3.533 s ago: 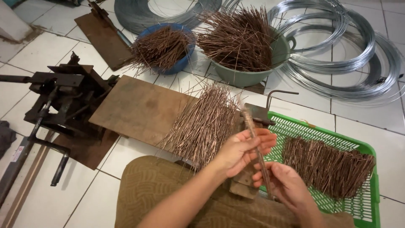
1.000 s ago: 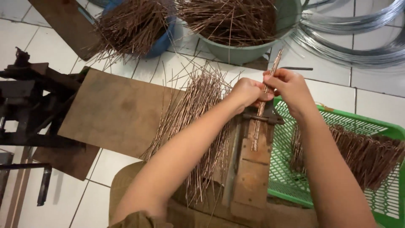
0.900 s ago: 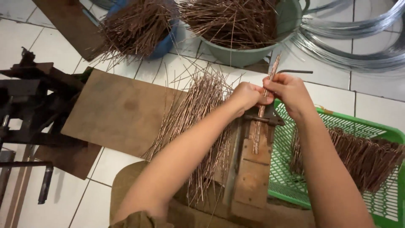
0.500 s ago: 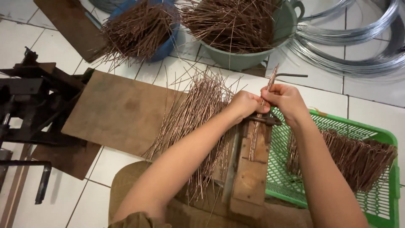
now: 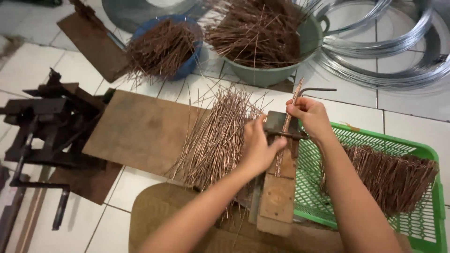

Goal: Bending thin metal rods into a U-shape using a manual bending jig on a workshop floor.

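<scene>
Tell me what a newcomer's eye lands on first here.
First, the two hands at centre: the right hand pinches a thin copper rod on a wooden jig, the left hand beside it. Then the fan of copper rods left of them, and the green basket at right.

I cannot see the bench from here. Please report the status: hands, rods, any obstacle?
Right hand grips rod bundle, upright in jig. Left hand braces jig. Loose rods beside it, nothing blocking.

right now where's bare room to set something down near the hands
Free: the brown board between the black metal tool and the loose copper rods. Crowded: the wooden jig under the left hand and right hand, and the green basket of rods.
</scene>
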